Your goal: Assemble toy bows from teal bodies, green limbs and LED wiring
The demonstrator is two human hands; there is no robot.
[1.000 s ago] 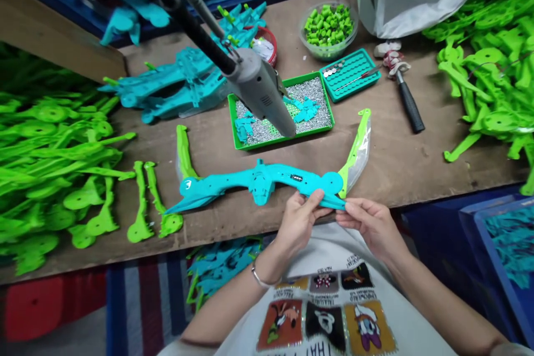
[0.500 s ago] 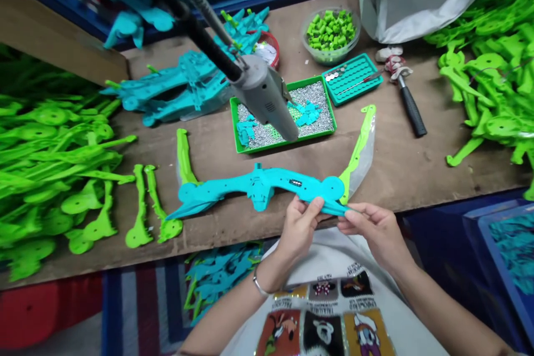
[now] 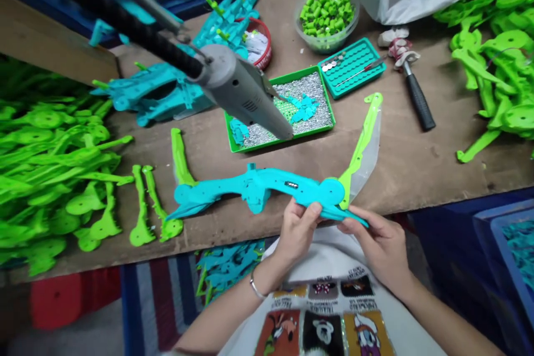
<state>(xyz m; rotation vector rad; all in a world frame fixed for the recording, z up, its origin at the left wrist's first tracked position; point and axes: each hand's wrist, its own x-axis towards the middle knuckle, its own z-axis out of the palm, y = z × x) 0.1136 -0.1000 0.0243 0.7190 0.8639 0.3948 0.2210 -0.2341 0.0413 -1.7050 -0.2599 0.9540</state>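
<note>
A turquoise plastic toy bow (image 3: 275,177) lies across the table's front edge, with a lime-green arm (image 3: 361,147) at its right end and another green arm (image 3: 179,157) at its left. My left hand (image 3: 297,231) pinches the lower edge of the bow near its right end, thumb on top. My right hand (image 3: 379,242) has thumb and fingers closed on the pointed tip at that same end. A translucent sheet (image 3: 367,158) sits along the right green arm. Above the bow hangs a grey power screwdriver (image 3: 246,92), apart from both hands.
Behind the bow stands a green tray (image 3: 281,143) of screws and small turquoise pieces. Nearby are a bowl of green caps (image 3: 327,14), a teal tray (image 3: 354,69) and a black-handled hammer (image 3: 418,101). Piles of green parts (image 3: 45,178) flank both sides. Two loose green arms (image 3: 142,206) lie left.
My right hand has shifted slightly right and down, and the bow's turquoise tip shows further past my fingers. The camera view has moved a little. My left hand keeps its grip.
</note>
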